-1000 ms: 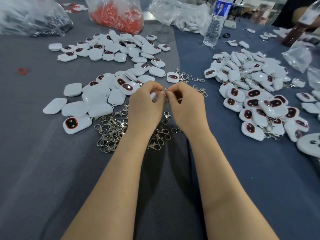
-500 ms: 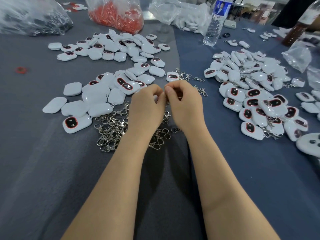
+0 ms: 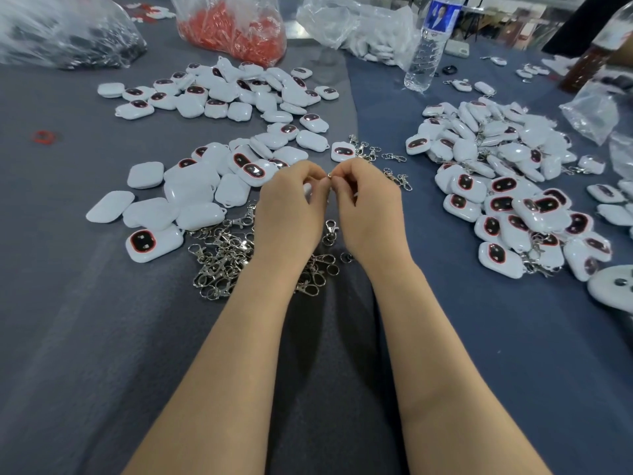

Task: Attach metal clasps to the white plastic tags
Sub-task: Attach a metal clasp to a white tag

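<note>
clasp (image 3: 329,175) pinched between left hand (image 3: 291,214), right hand (image 3: 370,207); tag (image 3: 307,190) apparently behind left.

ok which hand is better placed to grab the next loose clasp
Left, probably: the heap of loose silver metal clasps lies beside the left hand, mostly on its outer side; the right hand would need to cross. Both pinch a small metal ring.

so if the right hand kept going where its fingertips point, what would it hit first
Likely the left hand: the right hand aims straight at it, with only a small metal ring pinched between them.
</note>
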